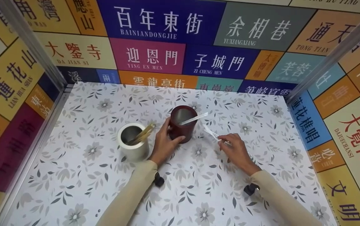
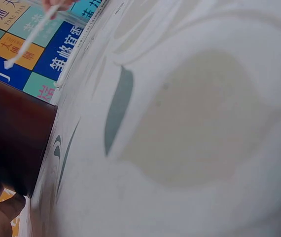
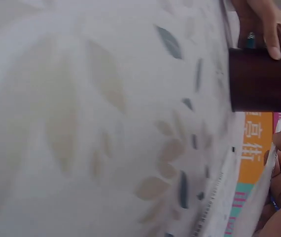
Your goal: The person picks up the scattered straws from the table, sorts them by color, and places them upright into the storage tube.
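My left hand (image 1: 165,139) grips a dark red cup (image 1: 177,133) that stands on the table, thumb on its near side and fingers round the left. A slim, pale stick (image 1: 194,119) leans inside the cup, one end jutting past the right rim. To the right, my right hand (image 1: 235,149) pinches a slim white wrapped stick (image 1: 211,133) between thumb and fingers, its free end pointing at the cup. In the right wrist view this white wrapped stick (image 3: 263,192) passes along the fingers, below the cup (image 3: 263,79). What the wrapper contains is hidden.
Left of my left hand stands a white canister (image 1: 134,150) with a dark inside and several thin light-brown sticks (image 1: 144,135) leaning in it. The table (image 1: 82,175) wears a flowered cover. Panels of coloured signs (image 1: 155,56) rise at the back and both sides.
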Demonstrator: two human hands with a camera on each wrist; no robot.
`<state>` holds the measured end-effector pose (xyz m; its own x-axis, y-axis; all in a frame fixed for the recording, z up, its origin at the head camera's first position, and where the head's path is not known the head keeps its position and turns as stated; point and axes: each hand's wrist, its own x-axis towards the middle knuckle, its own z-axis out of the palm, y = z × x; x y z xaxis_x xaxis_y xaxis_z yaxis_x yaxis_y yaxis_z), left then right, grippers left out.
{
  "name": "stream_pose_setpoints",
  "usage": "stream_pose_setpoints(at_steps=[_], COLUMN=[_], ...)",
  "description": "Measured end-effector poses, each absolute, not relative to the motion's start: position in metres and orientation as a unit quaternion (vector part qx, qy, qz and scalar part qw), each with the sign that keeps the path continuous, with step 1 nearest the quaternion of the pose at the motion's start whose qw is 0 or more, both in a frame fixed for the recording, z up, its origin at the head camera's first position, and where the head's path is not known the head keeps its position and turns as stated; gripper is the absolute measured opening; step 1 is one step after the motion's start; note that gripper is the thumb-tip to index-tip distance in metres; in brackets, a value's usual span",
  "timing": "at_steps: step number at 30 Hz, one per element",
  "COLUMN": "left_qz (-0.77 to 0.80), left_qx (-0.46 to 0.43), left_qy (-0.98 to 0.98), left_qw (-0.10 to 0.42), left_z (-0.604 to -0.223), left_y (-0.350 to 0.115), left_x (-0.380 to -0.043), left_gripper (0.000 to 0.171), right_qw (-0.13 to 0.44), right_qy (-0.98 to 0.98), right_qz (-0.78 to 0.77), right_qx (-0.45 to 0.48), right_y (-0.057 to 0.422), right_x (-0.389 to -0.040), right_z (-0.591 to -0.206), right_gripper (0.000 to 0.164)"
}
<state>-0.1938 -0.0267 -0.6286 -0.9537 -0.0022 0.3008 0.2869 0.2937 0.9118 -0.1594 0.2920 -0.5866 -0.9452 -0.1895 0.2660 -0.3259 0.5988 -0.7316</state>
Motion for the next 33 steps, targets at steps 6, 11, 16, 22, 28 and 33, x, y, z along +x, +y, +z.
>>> stream_pose_setpoints(at_steps=[6,11,16,22,28,33], left_qz=[-0.572,-0.577,-0.576,-0.576,-0.578,-0.576], left_qx=[-0.092,-0.086,-0.084,-0.079,-0.078,-0.083], left_qy=[-0.806,-0.803,-0.805,-0.805,-0.805,-0.806], left_qw=[0.125,0.121,0.117,0.114,0.113,0.112], left_z=[-0.628,-0.628,-0.627,-0.627,-0.627,-0.627], left_y=[-0.029,-0.028,-0.028,-0.029,-0.029,-0.029], left_x=[-0.195,-0.195,-0.195,-0.194,-0.195,-0.194], left_gripper=[0.098,0.097,0.097,0.098,0.097,0.096], right_qw=[0.088,0.106,0.117,0.129,0.147,0.187], right_qy=[-0.879,-0.857,-0.837,-0.821,-0.807,-0.794], right_qz=[0.448,0.491,0.526,0.543,0.555,0.559], right_qx=[0.136,0.112,0.099,0.115,0.135,0.147], right_y=[0.289,0.278,0.257,0.234,0.222,0.216], right_x=[-0.175,-0.188,-0.192,-0.195,-0.207,-0.217], right_z=[-0.558,-0.533,-0.490,-0.445,-0.432,-0.432], right_gripper=[0.013,0.014,0.015,0.012,0.010,0.009])
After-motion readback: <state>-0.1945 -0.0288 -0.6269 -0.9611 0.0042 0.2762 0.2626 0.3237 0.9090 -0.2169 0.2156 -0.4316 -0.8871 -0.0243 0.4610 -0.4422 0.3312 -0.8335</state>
